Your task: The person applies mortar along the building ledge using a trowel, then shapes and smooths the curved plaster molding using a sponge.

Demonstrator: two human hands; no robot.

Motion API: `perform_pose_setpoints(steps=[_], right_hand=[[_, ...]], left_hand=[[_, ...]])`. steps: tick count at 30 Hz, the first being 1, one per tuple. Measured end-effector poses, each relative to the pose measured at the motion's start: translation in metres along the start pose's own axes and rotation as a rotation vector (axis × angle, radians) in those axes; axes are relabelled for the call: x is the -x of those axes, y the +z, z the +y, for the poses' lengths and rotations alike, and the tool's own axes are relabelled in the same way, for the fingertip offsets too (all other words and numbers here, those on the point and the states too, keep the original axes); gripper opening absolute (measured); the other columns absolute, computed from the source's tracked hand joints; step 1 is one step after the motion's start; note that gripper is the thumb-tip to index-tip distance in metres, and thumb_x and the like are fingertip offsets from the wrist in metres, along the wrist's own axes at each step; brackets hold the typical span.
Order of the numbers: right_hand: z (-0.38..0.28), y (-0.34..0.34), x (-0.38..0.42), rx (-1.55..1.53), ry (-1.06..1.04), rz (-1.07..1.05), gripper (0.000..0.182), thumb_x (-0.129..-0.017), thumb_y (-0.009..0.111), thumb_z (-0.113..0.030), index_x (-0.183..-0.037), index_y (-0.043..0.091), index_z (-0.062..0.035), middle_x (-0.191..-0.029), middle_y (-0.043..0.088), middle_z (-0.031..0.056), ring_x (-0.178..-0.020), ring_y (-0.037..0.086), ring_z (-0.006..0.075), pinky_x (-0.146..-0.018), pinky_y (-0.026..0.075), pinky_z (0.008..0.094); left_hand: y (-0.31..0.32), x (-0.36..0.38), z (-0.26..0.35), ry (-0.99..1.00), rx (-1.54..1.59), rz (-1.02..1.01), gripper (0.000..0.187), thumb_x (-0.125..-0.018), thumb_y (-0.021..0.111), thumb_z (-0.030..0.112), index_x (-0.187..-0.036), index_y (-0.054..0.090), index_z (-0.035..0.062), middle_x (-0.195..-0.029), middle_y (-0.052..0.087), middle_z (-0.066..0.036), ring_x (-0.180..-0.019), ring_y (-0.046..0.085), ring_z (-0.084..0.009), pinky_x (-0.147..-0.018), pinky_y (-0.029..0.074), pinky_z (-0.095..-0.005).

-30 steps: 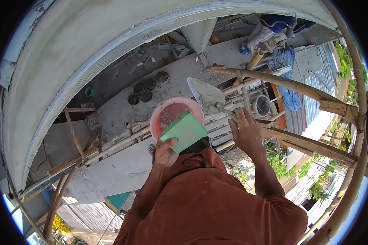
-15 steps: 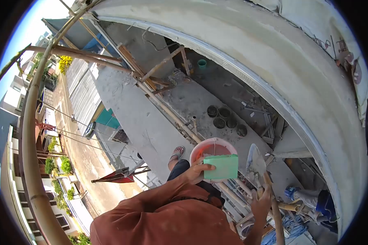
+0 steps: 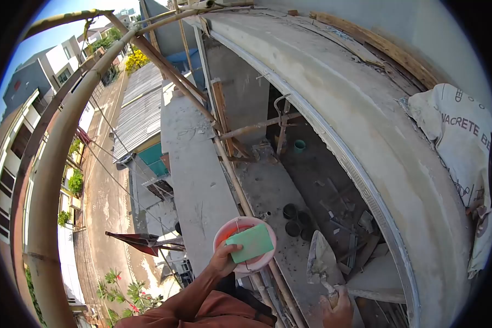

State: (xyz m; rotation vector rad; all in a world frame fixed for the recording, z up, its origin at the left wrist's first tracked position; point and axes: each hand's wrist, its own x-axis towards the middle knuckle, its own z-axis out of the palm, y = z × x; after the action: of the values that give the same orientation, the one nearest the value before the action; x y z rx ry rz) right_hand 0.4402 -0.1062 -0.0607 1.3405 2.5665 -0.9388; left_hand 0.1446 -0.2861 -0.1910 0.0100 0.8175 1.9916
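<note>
My left hand point(image 3: 222, 261) grips a flat light-green rectangular pad point(image 3: 251, 244) by its left end, with the thumb on its upper face. Behind the pad is a pink bucket point(image 3: 218, 238) with a wire handle, and the pad covers part of its opening in this view. At the lower right, my right hand point(image 3: 338, 309) is closed around the handle of a pointed trowel point(image 3: 321, 257). Its blade points up and away from me and is smeared with grey mortar.
A curved concrete ledge point(image 3: 361, 104) with a metal-edged rim arcs across the right. A printed white sack point(image 3: 459, 131) lies on it. Bamboo poles point(image 3: 60, 164) stand at left above a street. Dark pots point(image 3: 292, 218) and a green bucket point(image 3: 299, 145) are below among debris.
The view has swung up and to the right, showing more of the ledge and sack. Both hands keep hold of the pad and trowel; the pad has tilted slightly.
</note>
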Motion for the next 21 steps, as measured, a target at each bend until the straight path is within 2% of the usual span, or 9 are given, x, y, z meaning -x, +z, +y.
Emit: perform_pose_setpoints(steps=[4,7,8,9,10,12,13,18,21], right_hand=[[-0.062,-0.068,0.007,0.058,-0.137,0.339,0.065,-0.097,0.058,-0.042,-0.137,0.048,0.0078,-0.127,0.055,0.0377,-0.122,0.050,0.0509,-0.103,0.040,0.0527],[-0.125,-0.139,0.012,-0.112,-0.041,0.467,0.059,-0.096,0.063,-0.041,-0.129,0.051,0.0061,-0.106,0.066,0.0252,-0.090,0.065,0.0339,-0.079,0.051,0.0427],[-0.134,-0.159,0.012,-0.348,-0.125,0.638,0.048,-0.098,0.062,-0.035,-0.125,0.050,0.0024,-0.093,0.065,0.0144,-0.071,0.057,0.0163,-0.061,0.048,0.0324],[-0.115,-0.205,0.011,-0.278,0.062,0.510,0.063,-0.091,0.064,-0.036,-0.139,0.047,0.0018,-0.117,0.065,0.0277,-0.111,0.060,0.0480,-0.094,0.047,0.0505],[-0.123,-0.229,-0.001,-0.248,0.081,0.480,0.063,-0.091,0.064,-0.036,-0.139,0.047,0.0018,-0.117,0.065,0.0277,-0.111,0.060,0.0480,-0.094,0.047,0.0505],[-0.151,-0.264,-0.040,0.058,-0.464,0.619,0.043,-0.101,0.059,-0.032,-0.126,0.049,0.0020,-0.089,0.062,0.0117,-0.066,0.054,0.0140,-0.057,0.045,0.0279],[-0.154,-0.278,-0.054,0.073,-0.456,0.560,0.043,-0.101,0.059,-0.032,-0.126,0.049,0.0020,-0.089,0.062,0.0117,-0.066,0.054,0.0140,-0.057,0.045,0.0279],[-0.153,-0.326,-0.102,-0.303,-0.120,0.293,0.077,-0.101,0.060,-0.028,-0.153,0.016,0.0089,-0.140,0.052,0.0311,-0.135,0.046,0.0428,-0.122,0.023,0.0474],[-0.163,-0.321,-0.119,-0.270,-0.059,0.229,0.082,-0.100,0.060,-0.024,-0.153,0.008,0.0108,-0.142,0.049,0.0322,-0.139,0.040,0.0454,-0.121,0.023,0.0491]], left_hand=[[-0.021,-0.022,0.038,0.107,0.064,0.055,0.067,-0.082,0.067,0.006,-0.144,0.043,-0.0008,-0.142,0.054,-0.017,-0.133,0.051,-0.0311,-0.118,0.036,-0.0463],[-0.031,-0.040,0.074,0.197,0.069,0.029,0.069,-0.081,0.066,0.005,-0.145,0.042,-0.0007,-0.142,0.053,-0.017,-0.134,0.050,-0.0312,-0.119,0.035,-0.0464],[-0.032,-0.043,0.085,0.223,0.047,0.037,0.062,-0.083,0.063,0.008,-0.141,0.046,-0.0035,-0.142,0.054,-0.015,-0.135,0.049,-0.0295,-0.119,0.035,-0.0446],[-0.038,-0.047,0.096,0.218,0.047,0.027,0.063,-0.083,0.062,0.008,-0.142,0.045,-0.0040,-0.143,0.054,-0.016,-0.136,0.049,-0.0299,-0.119,0.034,-0.0453],[-0.042,-0.051,0.108,0.224,0.050,0.047,0.063,-0.083,0.062,0.008,-0.143,0.045,-0.0041,-0.143,0.053,-0.016,-0.136,0.049,-0.0301,-0.119,0.034,-0.0454],[-0.055,-0.057,0.127,0.238,0.067,0.117,0.064,-0.083,0.062,0.008,-0.143,0.044,-0.0042,-0.144,0.053,-0.017,-0.136,0.049,-0.0306,-0.119,0.034,-0.0454],[-0.064,-0.058,0.135,0.240,0.075,0.153,0.065,-0.083,0.062,0.007,-0.144,0.043,-0.0041,-0.144,0.052,-0.017,-0.136,0.049,-0.0308,-0.119,0.034,-0.0453],[-0.091,-0.073,0.180,0.314,0.088,0.198,0.064,-0.086,0.063,0.010,-0.145,0.041,-0.0039,-0.139,0.055,-0.014,-0.132,0.051,-0.0253,-0.117,0.034,-0.0392],[-0.108,-0.086,0.209,0.337,0.088,0.234,0.057,-0.087,0.064,0.012,-0.139,0.046,-0.0042,-0.135,0.057,-0.013,-0.127,0.054,-0.0245,-0.114,0.036,-0.0381]])
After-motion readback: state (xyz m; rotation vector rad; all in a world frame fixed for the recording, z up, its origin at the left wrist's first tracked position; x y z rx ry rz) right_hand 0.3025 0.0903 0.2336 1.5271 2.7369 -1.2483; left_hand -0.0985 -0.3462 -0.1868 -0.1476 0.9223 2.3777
